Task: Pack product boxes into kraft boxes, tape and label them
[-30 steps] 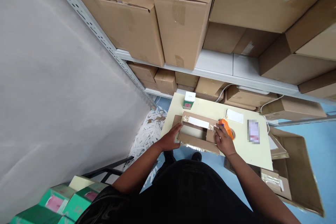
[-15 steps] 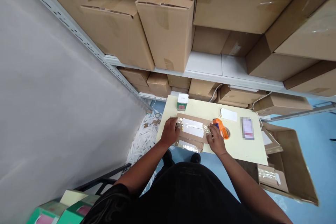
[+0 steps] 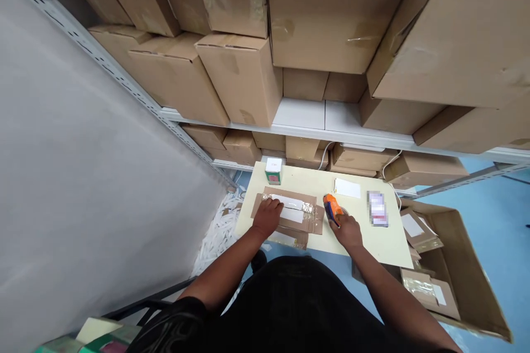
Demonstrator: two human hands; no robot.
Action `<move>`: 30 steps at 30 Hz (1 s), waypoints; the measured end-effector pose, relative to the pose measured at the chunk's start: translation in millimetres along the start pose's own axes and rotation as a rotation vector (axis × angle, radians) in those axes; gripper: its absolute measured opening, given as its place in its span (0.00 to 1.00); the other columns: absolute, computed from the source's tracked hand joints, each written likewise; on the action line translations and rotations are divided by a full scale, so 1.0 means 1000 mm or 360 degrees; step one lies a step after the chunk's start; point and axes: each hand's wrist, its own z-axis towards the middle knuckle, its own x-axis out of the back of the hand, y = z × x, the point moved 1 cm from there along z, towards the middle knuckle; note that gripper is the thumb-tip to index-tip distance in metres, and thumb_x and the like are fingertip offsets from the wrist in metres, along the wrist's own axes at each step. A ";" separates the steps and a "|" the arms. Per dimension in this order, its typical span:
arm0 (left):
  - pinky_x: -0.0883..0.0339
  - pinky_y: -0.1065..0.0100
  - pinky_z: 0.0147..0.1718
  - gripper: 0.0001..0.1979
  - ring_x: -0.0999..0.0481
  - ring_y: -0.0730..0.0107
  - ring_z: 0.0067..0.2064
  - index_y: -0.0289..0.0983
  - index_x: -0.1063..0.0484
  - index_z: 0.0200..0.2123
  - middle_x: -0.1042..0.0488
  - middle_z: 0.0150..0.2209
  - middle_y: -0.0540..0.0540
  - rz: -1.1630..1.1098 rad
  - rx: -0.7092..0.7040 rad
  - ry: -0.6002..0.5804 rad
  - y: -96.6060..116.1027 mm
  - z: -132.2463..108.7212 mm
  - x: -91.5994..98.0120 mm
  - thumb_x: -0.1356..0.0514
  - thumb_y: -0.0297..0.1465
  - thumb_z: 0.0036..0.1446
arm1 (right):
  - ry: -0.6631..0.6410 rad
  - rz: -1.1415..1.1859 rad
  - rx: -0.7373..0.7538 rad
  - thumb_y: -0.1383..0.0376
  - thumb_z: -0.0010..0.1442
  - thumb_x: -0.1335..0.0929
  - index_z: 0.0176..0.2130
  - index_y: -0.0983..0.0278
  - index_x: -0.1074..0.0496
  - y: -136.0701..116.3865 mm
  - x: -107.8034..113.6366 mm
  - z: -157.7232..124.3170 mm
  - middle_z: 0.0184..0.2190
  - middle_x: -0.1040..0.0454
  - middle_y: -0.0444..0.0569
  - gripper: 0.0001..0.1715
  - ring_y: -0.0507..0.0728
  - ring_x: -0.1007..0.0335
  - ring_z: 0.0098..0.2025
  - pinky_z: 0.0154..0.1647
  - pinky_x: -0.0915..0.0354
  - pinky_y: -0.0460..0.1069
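A flattened brown cardboard box (image 3: 306, 215) with a white label and shiny tape lies on the pale yellow table (image 3: 385, 242). My left hand (image 3: 267, 217) presses down on its left part, fingers flat. My right hand (image 3: 346, 229) grips the orange tape dispenser (image 3: 332, 208) just right of the box, on the table.
A small green and white box (image 3: 274, 170) stands at the table's far left corner. A white card (image 3: 348, 188) and a blurred item (image 3: 376, 208) lie to the right. An open carton (image 3: 455, 270) sits on the floor at right. Shelves of cartons (image 3: 244, 71) rise behind; paper scraps (image 3: 219, 231) litter the floor left.
The box went from folded open to flat. My right hand left the box and took hold of the orange tape dispenser. My left hand stayed on the box. The camera tilted up.
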 end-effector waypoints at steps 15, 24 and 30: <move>0.28 0.63 0.47 0.14 0.20 0.61 0.43 0.39 0.20 0.43 0.19 0.44 0.45 -0.1256 0.0912 -0.0240 -0.011 0.013 0.023 0.44 0.35 0.61 | -0.0041 0.0620 -0.0632 0.56 0.65 0.42 0.32 0.61 0.28 -0.011 0.060 0.008 0.25 0.27 0.47 0.20 0.59 0.31 0.31 0.32 0.39 0.49; 0.29 0.64 0.39 0.30 0.21 0.59 0.43 0.34 0.23 0.45 0.20 0.45 0.39 -0.2080 0.1100 -0.0497 -0.030 0.019 0.037 0.46 0.55 0.61 | -0.0098 0.0700 -0.0124 0.40 0.64 0.36 0.18 0.59 0.43 -0.172 0.089 0.028 0.17 0.40 0.41 0.35 0.54 0.40 0.25 0.28 0.47 0.48; 0.29 0.64 0.42 0.21 0.21 0.61 0.40 0.35 0.22 0.40 0.19 0.38 0.44 -0.2423 0.1056 -0.0328 -0.033 0.011 0.046 0.33 0.47 0.53 | -0.0165 0.0565 -0.0013 0.40 0.65 0.36 0.18 0.60 0.42 -0.202 0.065 0.039 0.19 0.39 0.42 0.35 0.54 0.37 0.27 0.29 0.45 0.47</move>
